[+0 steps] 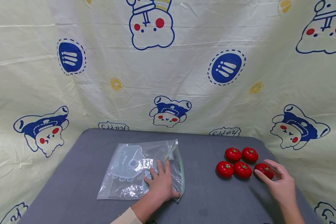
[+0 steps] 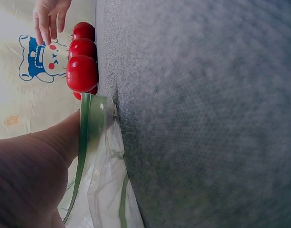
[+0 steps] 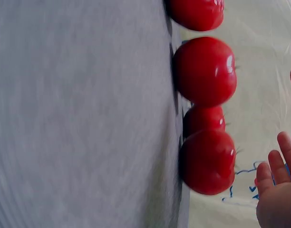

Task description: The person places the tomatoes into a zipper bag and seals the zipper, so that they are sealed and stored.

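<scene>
A clear plastic zip bag with a pale cartoon print lies flat, its green-edged mouth facing right. My left hand rests on it near that mouth, fingers spread and thumb at the edge. In the left wrist view the green zip strip passes in front of part of the hand. Several red tomatoes with green stems sit close together on the right. Over the rightmost tomato is my right hand, fingers and thumb apart. The left wrist view shows its fingers hanging loosely above the tomatoes.
The grey table has its back edge against a pale printed curtain. The white zip slider is at the bag's far right corner. A stretch of table separates the bag from the tomatoes.
</scene>
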Demonstrator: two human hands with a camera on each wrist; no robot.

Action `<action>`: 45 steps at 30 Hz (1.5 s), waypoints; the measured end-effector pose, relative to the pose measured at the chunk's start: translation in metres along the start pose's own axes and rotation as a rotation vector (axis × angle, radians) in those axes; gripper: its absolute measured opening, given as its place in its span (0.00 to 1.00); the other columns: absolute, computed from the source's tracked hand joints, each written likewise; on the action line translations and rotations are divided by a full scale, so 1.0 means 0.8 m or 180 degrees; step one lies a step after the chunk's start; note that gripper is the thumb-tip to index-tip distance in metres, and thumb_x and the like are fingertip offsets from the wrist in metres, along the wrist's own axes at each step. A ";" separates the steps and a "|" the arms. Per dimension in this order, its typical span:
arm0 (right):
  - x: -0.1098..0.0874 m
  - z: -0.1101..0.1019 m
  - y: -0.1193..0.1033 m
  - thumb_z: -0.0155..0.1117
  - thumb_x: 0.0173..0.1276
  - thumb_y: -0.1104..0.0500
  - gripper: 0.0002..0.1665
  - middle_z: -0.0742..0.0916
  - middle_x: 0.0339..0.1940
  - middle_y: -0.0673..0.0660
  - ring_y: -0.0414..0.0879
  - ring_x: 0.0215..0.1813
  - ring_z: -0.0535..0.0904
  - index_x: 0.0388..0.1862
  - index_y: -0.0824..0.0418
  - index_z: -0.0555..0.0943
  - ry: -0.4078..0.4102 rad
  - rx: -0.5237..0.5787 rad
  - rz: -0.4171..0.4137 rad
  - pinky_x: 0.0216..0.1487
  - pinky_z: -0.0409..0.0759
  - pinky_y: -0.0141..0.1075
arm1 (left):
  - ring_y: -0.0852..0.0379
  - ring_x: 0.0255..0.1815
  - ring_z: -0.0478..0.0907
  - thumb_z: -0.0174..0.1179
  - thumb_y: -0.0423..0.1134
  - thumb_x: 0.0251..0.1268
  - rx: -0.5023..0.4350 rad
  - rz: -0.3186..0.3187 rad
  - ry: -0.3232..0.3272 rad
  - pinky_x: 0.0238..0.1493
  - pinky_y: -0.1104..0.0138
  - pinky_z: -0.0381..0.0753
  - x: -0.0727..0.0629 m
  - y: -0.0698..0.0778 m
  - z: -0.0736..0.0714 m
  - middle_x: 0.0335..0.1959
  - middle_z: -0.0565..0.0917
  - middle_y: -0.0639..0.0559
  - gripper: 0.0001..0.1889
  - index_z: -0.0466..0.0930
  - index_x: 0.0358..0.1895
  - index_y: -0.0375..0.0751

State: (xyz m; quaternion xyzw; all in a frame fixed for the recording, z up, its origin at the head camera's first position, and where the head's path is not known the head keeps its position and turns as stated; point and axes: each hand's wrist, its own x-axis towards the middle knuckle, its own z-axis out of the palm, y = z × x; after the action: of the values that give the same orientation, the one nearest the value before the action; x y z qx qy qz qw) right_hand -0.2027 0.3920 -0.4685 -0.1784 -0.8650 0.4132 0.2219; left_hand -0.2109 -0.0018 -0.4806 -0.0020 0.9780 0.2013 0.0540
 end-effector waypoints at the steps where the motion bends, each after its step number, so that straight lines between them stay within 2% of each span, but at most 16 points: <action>1: 0.002 -0.002 0.003 0.75 0.64 0.43 0.38 0.77 0.71 0.52 0.41 0.70 0.69 0.72 0.50 0.76 -0.0034 -0.0091 0.0045 0.71 0.70 0.26 | 0.19 0.78 0.54 0.86 0.63 0.28 0.0011 0.0004 0.0007 0.65 0.21 0.56 0.000 0.000 0.000 0.83 0.51 0.34 0.75 0.45 0.83 0.49; 3: 0.007 -0.005 0.008 0.73 0.66 0.41 0.41 0.73 0.76 0.60 0.52 0.75 0.65 0.74 0.51 0.74 -0.0114 -0.0191 0.0120 0.79 0.67 0.41 | 0.20 0.78 0.54 0.86 0.63 0.28 0.0029 0.0014 0.0017 0.65 0.21 0.57 -0.001 0.000 0.000 0.83 0.52 0.33 0.75 0.45 0.83 0.49; 5: 0.012 -0.008 0.013 0.72 0.66 0.40 0.43 0.70 0.78 0.64 0.60 0.77 0.61 0.76 0.54 0.71 -0.0191 -0.0232 0.0173 0.80 0.63 0.54 | 0.20 0.77 0.54 0.86 0.63 0.28 0.0034 0.0020 0.0023 0.65 0.21 0.57 -0.001 0.000 0.000 0.83 0.52 0.33 0.75 0.45 0.83 0.49; 9: 0.026 -0.015 0.025 0.70 0.67 0.37 0.50 0.62 0.81 0.70 0.69 0.78 0.57 0.79 0.58 0.65 -0.0435 -0.0252 0.0307 0.74 0.63 0.67 | 0.20 0.78 0.54 0.86 0.63 0.29 0.0022 0.0018 0.0023 0.65 0.21 0.57 -0.001 0.001 -0.001 0.83 0.52 0.33 0.75 0.46 0.83 0.49; 12: 0.036 -0.020 0.033 0.69 0.66 0.35 0.55 0.55 0.83 0.74 0.75 0.78 0.54 0.82 0.59 0.59 -0.0660 -0.0251 0.0432 0.70 0.64 0.72 | 0.20 0.78 0.54 0.86 0.63 0.29 0.0012 0.0014 0.0020 0.65 0.21 0.57 -0.001 0.001 -0.001 0.83 0.52 0.33 0.74 0.47 0.83 0.49; 19: 0.048 -0.024 0.048 0.72 0.64 0.35 0.65 0.51 0.84 0.74 0.74 0.79 0.49 0.85 0.60 0.46 -0.1136 -0.0024 0.0691 0.71 0.61 0.73 | 0.21 0.78 0.54 0.85 0.63 0.30 -0.0004 0.0009 -0.0002 0.65 0.21 0.56 -0.001 0.000 0.001 0.83 0.52 0.33 0.74 0.47 0.83 0.48; 24: 0.055 -0.024 0.054 0.74 0.63 0.37 0.69 0.51 0.84 0.74 0.74 0.80 0.48 0.86 0.59 0.41 -0.1305 0.0016 0.0834 0.72 0.58 0.73 | 0.21 0.78 0.54 0.86 0.63 0.29 -0.0001 0.0018 0.0034 0.65 0.20 0.57 0.000 0.000 0.003 0.83 0.53 0.33 0.74 0.47 0.83 0.48; 31: 0.061 -0.023 0.062 0.75 0.63 0.39 0.69 0.50 0.83 0.75 0.76 0.79 0.50 0.85 0.61 0.41 -0.1347 0.0017 0.0890 0.73 0.59 0.72 | 0.21 0.77 0.55 0.86 0.62 0.28 0.0027 0.0039 0.0075 0.64 0.20 0.57 -0.002 0.000 0.004 0.82 0.54 0.33 0.74 0.48 0.82 0.48; 38: 0.066 -0.022 0.066 0.76 0.63 0.41 0.69 0.48 0.83 0.76 0.78 0.80 0.47 0.85 0.62 0.41 -0.1365 0.0093 0.1019 0.75 0.56 0.71 | 0.21 0.78 0.54 0.86 0.62 0.28 0.0003 0.0038 0.0041 0.65 0.20 0.56 -0.001 0.000 0.003 0.82 0.53 0.33 0.74 0.47 0.82 0.48; 45: 0.067 -0.020 0.066 0.77 0.60 0.37 0.72 0.47 0.82 0.76 0.78 0.81 0.46 0.85 0.62 0.41 -0.1346 0.0049 0.1103 0.76 0.55 0.70 | 0.20 0.78 0.53 0.85 0.63 0.29 0.0019 0.0030 0.0012 0.65 0.20 0.56 0.000 -0.001 0.003 0.83 0.52 0.33 0.74 0.46 0.83 0.48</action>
State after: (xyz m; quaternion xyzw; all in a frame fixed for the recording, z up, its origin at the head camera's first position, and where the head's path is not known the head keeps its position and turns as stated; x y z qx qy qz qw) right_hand -0.2328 0.4599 -0.4890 -0.2318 -0.8455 0.4796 -0.0363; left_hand -0.2107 -0.0012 -0.4832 0.0023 0.9787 0.1986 0.0511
